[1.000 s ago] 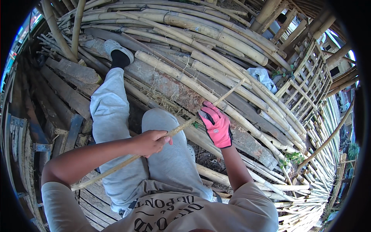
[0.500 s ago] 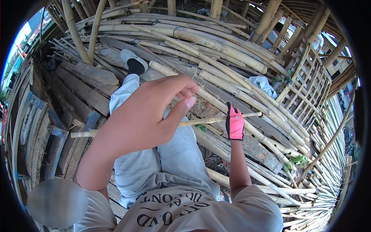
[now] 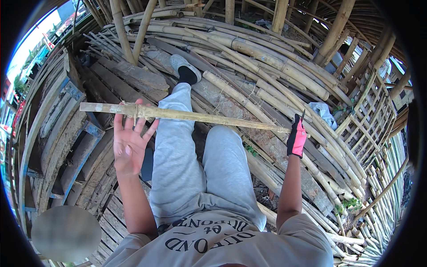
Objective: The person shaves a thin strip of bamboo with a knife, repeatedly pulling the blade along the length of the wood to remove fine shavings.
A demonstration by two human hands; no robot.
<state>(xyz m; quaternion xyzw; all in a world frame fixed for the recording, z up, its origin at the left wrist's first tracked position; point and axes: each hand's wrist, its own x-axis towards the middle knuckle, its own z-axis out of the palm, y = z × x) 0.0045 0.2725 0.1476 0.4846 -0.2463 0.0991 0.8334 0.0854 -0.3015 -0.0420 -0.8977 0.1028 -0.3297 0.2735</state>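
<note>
Nearest the camera, the person's grey printed shirt (image 3: 213, 240) is filling the lower edge, and the two forearms are rising from it on either side of the light grey trousers (image 3: 191, 169). The left hand (image 3: 129, 144) is lifting bare and open — palm showing, fingers spread apart — with its fingertips just reaching the underside of a long split bamboo strip (image 3: 187, 115), supporting it rather than closing round it. The strip is lying almost level across the knees, its thicker pale end jutting out past the left hand. The right hand (image 3: 296, 139), wearing a pink and black glove, is clamping the strip's thin far end in a closed fist. Beyond the knees, one leg is stretching out to a grey shoe (image 3: 186, 67) resting on weathered planks (image 3: 133, 78). Farther off, a pile of bamboo poles (image 3: 275, 66) is running diagonally, and a bamboo lattice panel (image 3: 378, 115) is standing at the right — a crumpled pale cloth (image 3: 322, 111) lying near it.
</note>
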